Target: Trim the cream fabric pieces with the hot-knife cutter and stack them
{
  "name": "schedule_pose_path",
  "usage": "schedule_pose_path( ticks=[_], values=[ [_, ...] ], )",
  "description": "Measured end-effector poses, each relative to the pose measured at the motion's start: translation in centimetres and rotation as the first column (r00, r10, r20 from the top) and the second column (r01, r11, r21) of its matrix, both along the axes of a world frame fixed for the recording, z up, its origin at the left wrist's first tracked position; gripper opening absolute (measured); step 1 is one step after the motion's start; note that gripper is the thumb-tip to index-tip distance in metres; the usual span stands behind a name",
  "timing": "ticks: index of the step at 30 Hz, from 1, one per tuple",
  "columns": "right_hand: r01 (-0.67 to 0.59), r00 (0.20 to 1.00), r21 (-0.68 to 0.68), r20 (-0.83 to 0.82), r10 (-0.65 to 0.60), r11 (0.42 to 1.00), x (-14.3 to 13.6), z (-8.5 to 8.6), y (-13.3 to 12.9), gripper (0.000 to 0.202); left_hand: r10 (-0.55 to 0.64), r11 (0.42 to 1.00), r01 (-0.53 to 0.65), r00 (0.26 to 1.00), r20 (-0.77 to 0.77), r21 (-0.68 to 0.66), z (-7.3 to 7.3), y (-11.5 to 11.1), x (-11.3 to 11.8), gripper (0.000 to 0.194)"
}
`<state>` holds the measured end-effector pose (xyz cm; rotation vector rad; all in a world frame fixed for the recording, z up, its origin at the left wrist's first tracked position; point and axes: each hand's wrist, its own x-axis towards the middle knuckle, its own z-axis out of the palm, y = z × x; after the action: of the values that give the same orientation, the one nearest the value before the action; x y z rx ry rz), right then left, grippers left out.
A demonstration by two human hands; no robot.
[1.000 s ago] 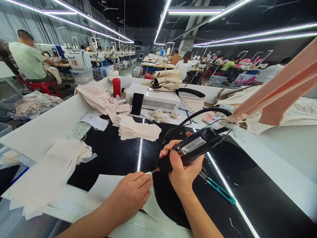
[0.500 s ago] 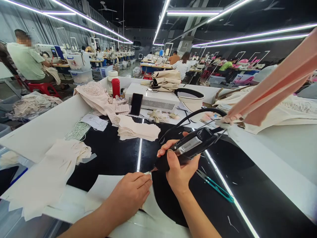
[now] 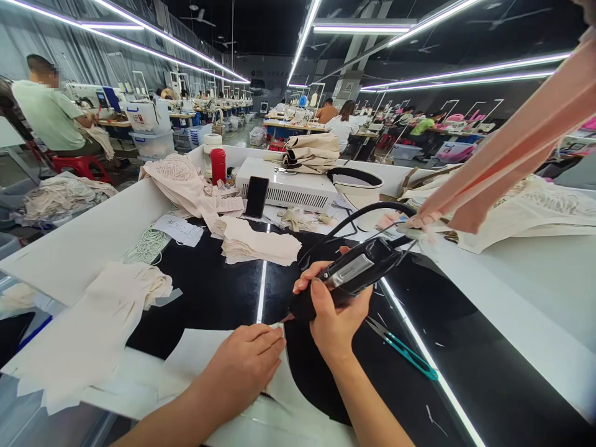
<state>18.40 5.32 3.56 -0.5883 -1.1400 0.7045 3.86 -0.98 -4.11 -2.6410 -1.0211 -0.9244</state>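
Note:
My right hand (image 3: pixel 338 320) is wrapped around a black corded electric hand tool (image 3: pixel 356 268) with a silver plate on its side. The tool slants down to the left, its nose close to my left fingertips; the very tip is hard to make out. My left hand (image 3: pixel 244 360) lies flat, fingers together, on pale fabric (image 3: pixel 200 344) at the front edge of the black work surface (image 3: pixel 214 279). The left thumb is hidden. From the tool's rear, a black cable runs off, and a pink fabric strip (image 3: pixel 516 139) stretches up to the right.
Teal-handled thread snips (image 3: pixel 410 357) lie right of my right hand. Beyond are stacked cream pieces (image 3: pixel 261 241), a phone (image 3: pixel 256 197), a red bottle (image 3: pixel 217 165) and a white vented box (image 3: pixel 284 180). More cream pieces (image 3: pixel 88 329) lie left. A person (image 3: pixel 49 115) sits far left.
The tool and my right hand have shifted very slightly left and down, and the pink strip has swung a little left. My left hand stays where it was.

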Motion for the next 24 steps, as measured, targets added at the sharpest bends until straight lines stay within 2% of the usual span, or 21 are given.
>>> schedule_pose_path(
  ticks=[11,24],
  values=[
    [-0.021,1.000,0.007,-0.011,0.021,1.000,-0.64,-0.05,-0.26,0.045,0.006,1.000,-0.006,1.000,0.009,-0.018,-0.02,-0.15,0.07,0.031],
    [-0.014,1.000,0.011,0.018,0.013,1.000,-0.56,0.17,-0.18,0.045,-0.004,0.998,0.004,1.000,0.012,-0.061,0.82,-0.07,-0.26,0.024]
  ],
)
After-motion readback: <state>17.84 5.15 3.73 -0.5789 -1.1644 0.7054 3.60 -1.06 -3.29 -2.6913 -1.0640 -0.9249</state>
